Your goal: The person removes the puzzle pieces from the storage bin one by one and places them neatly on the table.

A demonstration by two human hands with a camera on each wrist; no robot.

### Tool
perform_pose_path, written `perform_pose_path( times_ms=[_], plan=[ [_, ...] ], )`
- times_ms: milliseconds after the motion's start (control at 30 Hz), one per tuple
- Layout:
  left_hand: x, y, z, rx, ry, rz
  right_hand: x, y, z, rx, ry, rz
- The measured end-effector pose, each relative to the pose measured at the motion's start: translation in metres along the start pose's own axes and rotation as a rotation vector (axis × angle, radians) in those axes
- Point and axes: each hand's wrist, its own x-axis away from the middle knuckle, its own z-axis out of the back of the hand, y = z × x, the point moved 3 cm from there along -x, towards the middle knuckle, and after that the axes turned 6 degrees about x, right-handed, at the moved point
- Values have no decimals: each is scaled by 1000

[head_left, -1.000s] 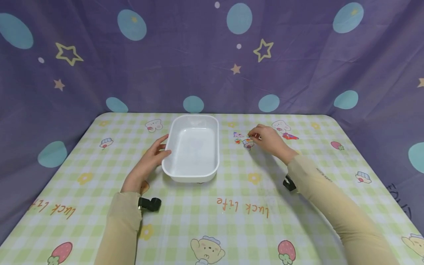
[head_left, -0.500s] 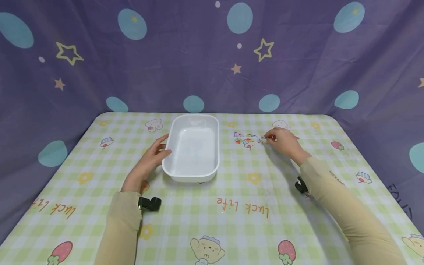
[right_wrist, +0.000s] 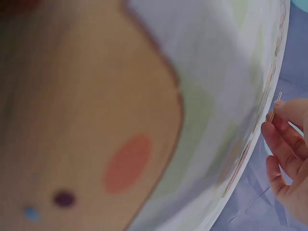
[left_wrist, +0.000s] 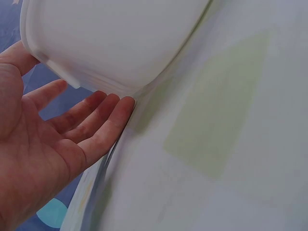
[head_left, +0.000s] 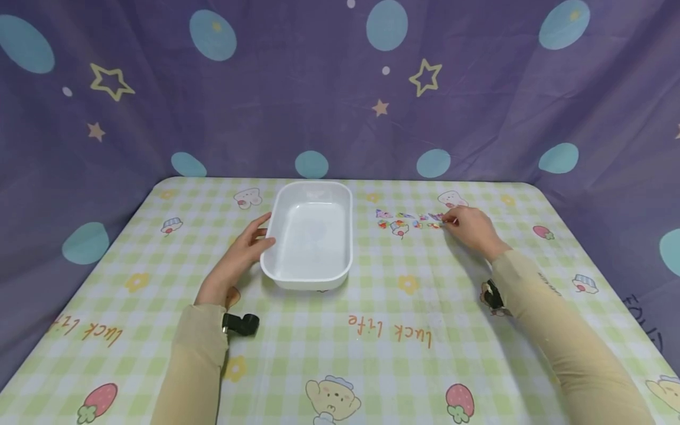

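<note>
A white rectangular tray [head_left: 310,236] stands on the table. My left hand [head_left: 239,257] holds its left side, thumb over the rim and fingertips against the outer wall, as the left wrist view of the hand [left_wrist: 62,125] also shows. To the tray's right, several small colourful flat pieces [head_left: 405,216] lie in two rough rows. At their right end, my right hand [head_left: 475,230] pinches a thin flat piece [right_wrist: 279,96] between thumb and forefinger, seen edge-on in the right wrist view. The picture on this piece is hard to make out.
A green-and-white checked cloth [head_left: 366,319] with printed cartoons and lettering covers the table. Behind it hangs a purple curtain [head_left: 297,88] with blue ovals and stars. A black wrist camera [head_left: 241,324] sits on the left sleeve, another [head_left: 494,294] on the right.
My right hand has moved rightward along the rows, and more small pieces now show on the cloth where it was. The left hand and the tray stay in place.
</note>
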Motion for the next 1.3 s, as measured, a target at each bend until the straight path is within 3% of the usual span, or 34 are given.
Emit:
perform_pose_path(
  times_ms=[433,867,1067,1300],
  plan=[
    [-1,1,-2,6,-4,7,4,17,-2,34,-79,-54],
    [-2,-1,-1,-9,14,15,6,13,0,24,-102,-78],
    [0,2,2,-90,56,-21,5,12,8,-19,-95,-81],
    [4,10,9,-196,55,-94,7,2,18,-53,-59,-63]
  ],
)
